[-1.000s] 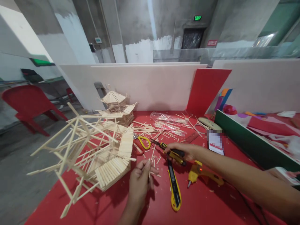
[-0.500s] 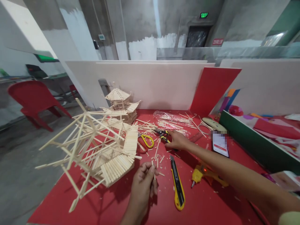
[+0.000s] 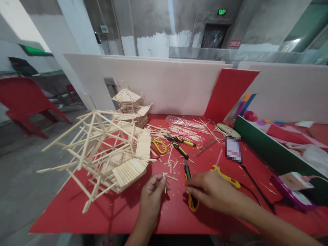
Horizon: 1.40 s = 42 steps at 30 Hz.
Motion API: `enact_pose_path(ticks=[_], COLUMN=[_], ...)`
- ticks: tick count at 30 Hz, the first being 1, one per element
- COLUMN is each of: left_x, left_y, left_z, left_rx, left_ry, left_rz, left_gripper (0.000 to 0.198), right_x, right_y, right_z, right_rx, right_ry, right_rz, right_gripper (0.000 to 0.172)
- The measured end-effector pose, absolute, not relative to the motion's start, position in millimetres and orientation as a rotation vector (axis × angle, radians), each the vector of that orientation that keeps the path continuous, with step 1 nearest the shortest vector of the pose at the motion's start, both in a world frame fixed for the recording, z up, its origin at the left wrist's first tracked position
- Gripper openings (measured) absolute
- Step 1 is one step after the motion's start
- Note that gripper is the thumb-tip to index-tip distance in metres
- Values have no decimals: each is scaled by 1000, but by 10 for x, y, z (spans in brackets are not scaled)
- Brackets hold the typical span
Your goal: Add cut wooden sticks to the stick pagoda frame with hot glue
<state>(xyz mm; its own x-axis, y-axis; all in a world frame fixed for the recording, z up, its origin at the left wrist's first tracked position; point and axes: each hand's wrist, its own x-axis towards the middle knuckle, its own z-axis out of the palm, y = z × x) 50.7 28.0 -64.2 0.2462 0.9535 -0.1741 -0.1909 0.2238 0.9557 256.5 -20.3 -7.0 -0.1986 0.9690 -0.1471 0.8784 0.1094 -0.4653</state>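
While the left hand (image 3: 152, 193) pinches a short wooden stick (image 3: 164, 180) upright, clear of the red surface (image 3: 102, 212), the right hand (image 3: 208, 191) rests loosely curled over the yellow utility knife (image 3: 186, 169), its grip unclear.

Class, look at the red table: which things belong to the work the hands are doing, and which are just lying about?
In use:
left hand, pinching a short stick
right hand, over the utility knife
large stick frame, beside the left hand

Lying about:
scissors
cutters
glue gun
phone
bag of sticks
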Motion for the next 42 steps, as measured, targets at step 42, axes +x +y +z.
enact_pose_path(ticks=[42], left_x=[226], left_y=[-41], left_z=[-545], left_rx=[854], left_ry=[916], left_rz=[1096], left_gripper=[28], right_x=[2606], right_y=[786], right_z=[-399], right_rx=[-1748], right_ry=[-1685], right_rz=[800], right_gripper=[42])
